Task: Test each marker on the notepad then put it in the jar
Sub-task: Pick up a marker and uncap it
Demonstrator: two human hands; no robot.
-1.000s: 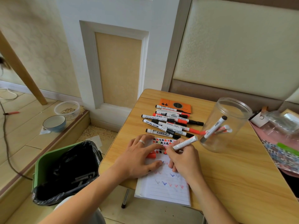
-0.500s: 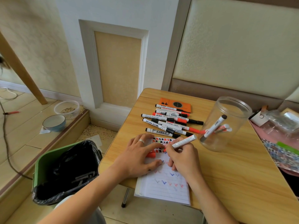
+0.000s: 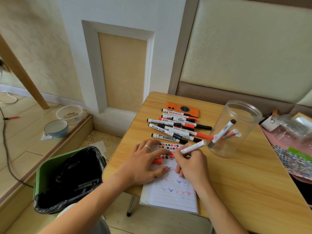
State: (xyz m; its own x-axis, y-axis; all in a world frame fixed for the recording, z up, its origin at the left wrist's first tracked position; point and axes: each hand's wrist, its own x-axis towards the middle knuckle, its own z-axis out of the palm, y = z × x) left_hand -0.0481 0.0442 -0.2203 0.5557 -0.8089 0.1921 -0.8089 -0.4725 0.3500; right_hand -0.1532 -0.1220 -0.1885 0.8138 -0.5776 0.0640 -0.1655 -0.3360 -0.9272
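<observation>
A lined notepad (image 3: pixel 170 195) with coloured tick marks lies at the table's near edge. My left hand (image 3: pixel 145 163) rests flat on its top, with a red cap (image 3: pixel 157 160) under the fingers. My right hand (image 3: pixel 191 164) grips an uncapped red marker (image 3: pixel 192 147), tip down on the page near the patterned header. Several capped markers (image 3: pixel 175 128) lie in a row behind the pad. A clear plastic jar (image 3: pixel 233 130) stands to the right and holds three markers.
An orange flat case (image 3: pixel 183 107) lies behind the marker row. A green bin (image 3: pixel 50 166) with a black liner stands left of the table. Bags and packets (image 3: pixel 293 129) crowd the right side. Bowls (image 3: pixel 56 128) sit on the floor at left.
My right hand has shifted the marker tip slightly up the page toward the patterned header. My left hand has stayed on the pad.
</observation>
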